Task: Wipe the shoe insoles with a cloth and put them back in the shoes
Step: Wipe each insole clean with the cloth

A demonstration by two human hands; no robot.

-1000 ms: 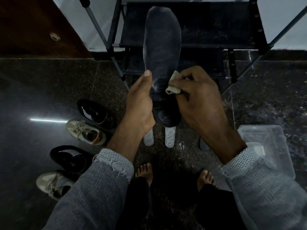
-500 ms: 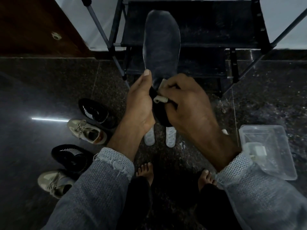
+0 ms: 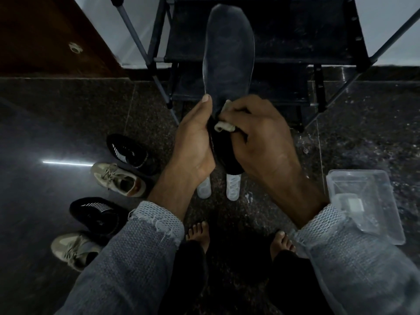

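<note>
A dark insole (image 3: 228, 55) stands upright in front of me, toe end up. My left hand (image 3: 194, 144) grips its lower half from the left, thumb along its edge. My right hand (image 3: 261, 137) holds a small pale cloth (image 3: 223, 126) bunched in its fingers and presses it against the insole's lower part. Two pale insoles (image 3: 233, 186) lie on the floor below my hands, mostly hidden. On the floor at left stand two black shoes (image 3: 129, 153) (image 3: 97, 214) and two beige shoes (image 3: 118, 179) (image 3: 72, 248).
A black metal shoe rack (image 3: 295, 37) stands straight ahead against the wall. A clear plastic tub (image 3: 363, 201) sits on the dark stone floor at right. A brown wooden door (image 3: 45, 35) is at upper left. My bare feet are at the bottom centre.
My right hand with the cloth slid down and leftward along the insole, then stayed near its lower middle. The left hand kept its hold.
</note>
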